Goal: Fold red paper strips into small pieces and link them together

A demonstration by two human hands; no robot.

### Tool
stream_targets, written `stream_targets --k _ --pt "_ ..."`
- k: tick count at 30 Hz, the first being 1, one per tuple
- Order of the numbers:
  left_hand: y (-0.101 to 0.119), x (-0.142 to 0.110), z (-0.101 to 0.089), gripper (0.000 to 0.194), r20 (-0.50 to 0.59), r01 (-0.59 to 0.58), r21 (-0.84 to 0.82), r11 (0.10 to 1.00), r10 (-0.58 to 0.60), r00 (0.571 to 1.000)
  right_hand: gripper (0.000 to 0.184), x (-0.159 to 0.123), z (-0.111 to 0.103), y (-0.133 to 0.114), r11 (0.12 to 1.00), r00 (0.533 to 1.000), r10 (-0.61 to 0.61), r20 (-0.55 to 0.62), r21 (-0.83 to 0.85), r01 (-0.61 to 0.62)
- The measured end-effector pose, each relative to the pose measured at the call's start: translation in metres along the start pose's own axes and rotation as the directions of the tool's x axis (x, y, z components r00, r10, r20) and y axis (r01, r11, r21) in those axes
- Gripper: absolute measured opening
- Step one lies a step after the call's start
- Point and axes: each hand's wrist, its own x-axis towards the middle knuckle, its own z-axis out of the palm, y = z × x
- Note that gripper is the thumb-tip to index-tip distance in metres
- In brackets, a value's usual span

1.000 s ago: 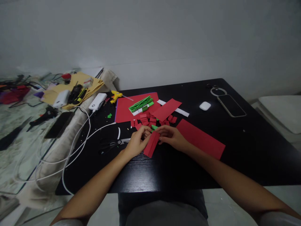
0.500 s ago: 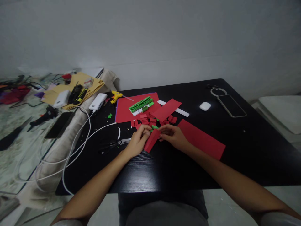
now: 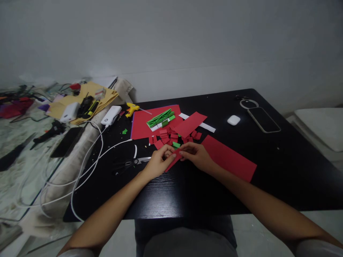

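Between both hands is a narrow folded strip of red paper [image 3: 173,161], held above the black table. My left hand [image 3: 158,162] pinches it from the left, thumb on top. From the right, the fingertips of my right hand [image 3: 197,155] grip its upper end. Just beyond the fingers lies a small green paper piece [image 3: 176,145], partly hidden. Several small red paper pieces [image 3: 166,136] are heaped behind it. Black-handled scissors [image 3: 135,161] rest left of my left hand, their blade tips close to it.
A red sheet [image 3: 142,128] carries folded green paper strips [image 3: 160,118]. Beside it are a yellow glue gun [image 3: 132,109] and a white power bank [image 3: 111,115] with cables. A large red paper [image 3: 227,157], white earbud case [image 3: 233,120] and phone [image 3: 264,120] lie to the right.
The red strip has turned and now shows a narrower face. My left thumb has moved over it, further right along the paper. Other things stay where they were.
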Motion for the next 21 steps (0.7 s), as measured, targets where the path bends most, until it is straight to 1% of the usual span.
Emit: stream_targets --k 3,8,13,21 --pt "0.0008 0.0002 0.0004 0.022 -0.029 -0.023 -0.005 1.0 0.023 0.999 0.027 -0.0019 0.002 -0.0028 1.0 1.0 0.005 -0.004 -0.021 -0.006" --pt "0.0038 0.0008 0.0011 0.019 -0.044 -0.047 -0.002 0.999 0.047 0.998 0.024 -0.0039 0.0046 -0.0056 0.999 1.0 0.012 0.016 -0.048 -0.012" --pt "0.0057 0.0002 0.0021 0.016 -0.07 -0.052 0.006 0.999 0.052 0.996 0.024 -0.0033 0.0045 -0.0033 1.0 1.0 0.019 0.002 0.006 -0.019" --pt "-0.0003 -0.0008 0.0009 0.015 -0.051 -0.068 -0.001 0.998 0.068 0.996 0.019 -0.0036 0.0041 -0.0069 0.995 0.998 0.065 0.013 0.077 -0.065"
